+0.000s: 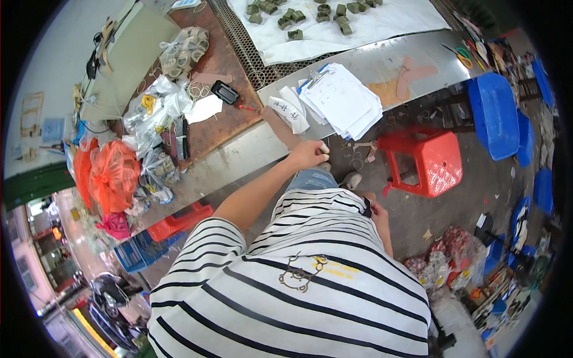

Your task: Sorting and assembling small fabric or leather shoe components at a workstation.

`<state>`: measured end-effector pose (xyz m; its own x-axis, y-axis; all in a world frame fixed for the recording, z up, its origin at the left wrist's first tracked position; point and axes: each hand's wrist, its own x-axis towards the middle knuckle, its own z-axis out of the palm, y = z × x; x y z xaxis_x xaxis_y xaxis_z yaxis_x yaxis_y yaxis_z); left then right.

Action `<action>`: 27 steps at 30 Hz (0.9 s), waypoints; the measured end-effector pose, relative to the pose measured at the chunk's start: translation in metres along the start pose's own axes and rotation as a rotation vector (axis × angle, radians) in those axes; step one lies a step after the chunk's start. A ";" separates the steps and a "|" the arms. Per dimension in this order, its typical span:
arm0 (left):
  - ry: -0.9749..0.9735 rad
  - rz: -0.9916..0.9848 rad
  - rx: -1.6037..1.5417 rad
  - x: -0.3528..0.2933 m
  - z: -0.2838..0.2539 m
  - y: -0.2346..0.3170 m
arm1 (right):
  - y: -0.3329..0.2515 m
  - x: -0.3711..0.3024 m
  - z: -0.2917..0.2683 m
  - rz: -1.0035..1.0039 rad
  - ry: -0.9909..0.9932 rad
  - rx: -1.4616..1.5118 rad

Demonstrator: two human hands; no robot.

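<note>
My left hand (307, 155) is at the front edge of the metal-topped table (236, 143), its fingers curled together. White coverings show on its fingertips; whatever may be between them is too small to make out. Right beside it a brown strip (282, 130) lies slantwise on the table edge. My right hand (378, 216) is low by my right hip, fingers bent in next to a small dark thing at the shirt's hem. My shirt partly hides that hand. Close to the left hand lie a curved white piece with handwriting (290, 112) and a clipboard with a stack of papers (343, 98).
Green folded pieces (292, 18) lie on a white cloth (358, 42) at the back. Scissors (463, 56) are at the far right end. A red stool (424, 161) and blue tubs (494, 113) stand right. Plastic bags (113, 173) crowd the left.
</note>
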<state>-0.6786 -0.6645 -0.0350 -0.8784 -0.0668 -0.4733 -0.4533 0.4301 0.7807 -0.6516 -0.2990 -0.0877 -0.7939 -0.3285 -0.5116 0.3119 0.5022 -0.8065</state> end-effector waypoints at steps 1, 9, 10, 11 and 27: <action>0.060 0.018 -0.054 0.005 0.000 -0.002 | -0.011 0.013 -0.014 0.010 0.024 0.088; 0.946 -0.207 -0.119 0.056 -0.049 -0.040 | -0.046 0.134 -0.127 -0.026 -0.124 -0.433; 1.065 -0.202 -0.086 0.053 -0.052 -0.048 | -0.082 0.139 -0.148 -0.049 -0.131 -0.434; 1.140 -0.282 -0.087 0.050 -0.049 -0.052 | -0.095 0.151 -0.169 -0.051 -0.126 -0.448; 1.235 -0.880 -0.035 0.076 0.005 -0.039 | -0.157 0.304 -0.249 0.057 -0.614 -0.364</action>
<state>-0.7264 -0.6818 -0.1036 0.1016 -0.9810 -0.1651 -0.8730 -0.1675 0.4580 -1.0721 -0.2787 -0.0433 -0.3114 -0.6310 -0.7106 0.0652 0.7318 -0.6784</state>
